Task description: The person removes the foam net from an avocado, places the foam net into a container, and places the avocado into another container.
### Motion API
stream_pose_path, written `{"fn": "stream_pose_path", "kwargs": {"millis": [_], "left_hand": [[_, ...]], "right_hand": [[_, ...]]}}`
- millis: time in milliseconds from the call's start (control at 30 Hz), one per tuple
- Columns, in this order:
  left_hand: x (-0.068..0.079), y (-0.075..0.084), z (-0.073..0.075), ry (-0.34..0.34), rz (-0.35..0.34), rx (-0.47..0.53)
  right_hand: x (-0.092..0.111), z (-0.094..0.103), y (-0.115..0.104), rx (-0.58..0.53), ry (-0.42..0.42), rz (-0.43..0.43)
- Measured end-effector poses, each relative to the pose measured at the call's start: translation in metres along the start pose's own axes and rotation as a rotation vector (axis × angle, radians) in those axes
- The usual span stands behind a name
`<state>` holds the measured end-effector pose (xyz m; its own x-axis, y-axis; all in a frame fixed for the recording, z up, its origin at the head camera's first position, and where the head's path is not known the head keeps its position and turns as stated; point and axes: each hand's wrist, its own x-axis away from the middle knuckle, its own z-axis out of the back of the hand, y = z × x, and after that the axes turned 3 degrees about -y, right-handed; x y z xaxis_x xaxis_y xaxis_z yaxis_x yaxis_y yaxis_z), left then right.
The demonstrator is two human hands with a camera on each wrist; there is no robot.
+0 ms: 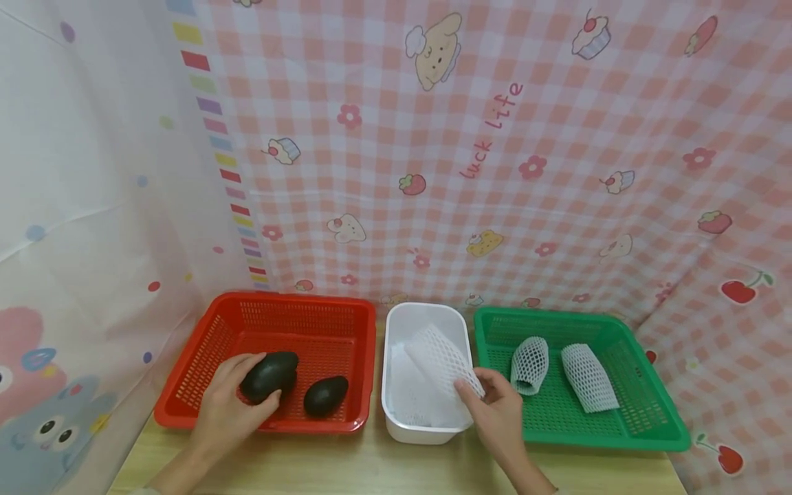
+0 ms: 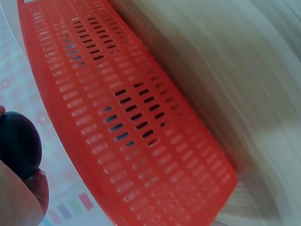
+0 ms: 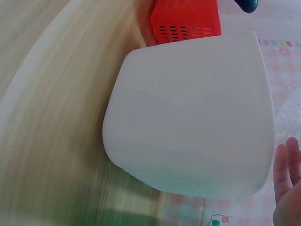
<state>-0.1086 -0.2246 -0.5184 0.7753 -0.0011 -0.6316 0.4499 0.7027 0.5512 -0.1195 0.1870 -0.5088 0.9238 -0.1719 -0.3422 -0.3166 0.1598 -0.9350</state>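
While your left hand (image 1: 227, 404) gripped 1 probably firm, slick dark fruit (image 1: 270, 376), best cupped mid-body, over the red basket (image 1: 303, 298), your right hand (image 1: 498, 416) pinched 1 likely squashy foam net (image 1: 441, 357) by its end over the tub (image 1: 417, 434).

The left basket (image 1: 309, 300) is red, the right basket (image 1: 619, 443) green, the tub (image 1: 421, 434) and net sleeves (image 1: 589, 379) white. Both fruits (image 1: 269, 377) look blackish green. Pink-and-white checks pattern the far cloth (image 1: 383, 151); pale wood grain marks the desk (image 1: 353, 464).
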Motion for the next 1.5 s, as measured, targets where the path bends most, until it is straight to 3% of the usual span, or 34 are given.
{"fn": "stream_pose_path", "kwargs": {"millis": [300, 800, 1033, 1233, 1500], "left_hand": [[-0.001, -0.016, 0.008, -0.07, 0.15, -0.046], [-0.006, -0.039, 0.017, -0.183, 0.294, -0.101], [-0.006, -0.045, 0.02, -0.206, 0.316, -0.107], [-0.006, -0.048, 0.023, -0.214, 0.335, -0.121], [-0.008, -0.055, 0.025, -0.268, 0.363, -0.161]], "right_hand": [[-0.006, -0.014, 0.002, 0.046, 0.022, -0.112], [-0.01, -0.033, 0.001, 0.165, 0.054, -0.173], [-0.011, -0.034, -0.001, 0.209, 0.001, -0.181], [-0.009, -0.031, 0.001, 0.237, -0.082, -0.138], [-0.012, -0.023, 0.001, 0.243, -0.058, 0.006]]}}
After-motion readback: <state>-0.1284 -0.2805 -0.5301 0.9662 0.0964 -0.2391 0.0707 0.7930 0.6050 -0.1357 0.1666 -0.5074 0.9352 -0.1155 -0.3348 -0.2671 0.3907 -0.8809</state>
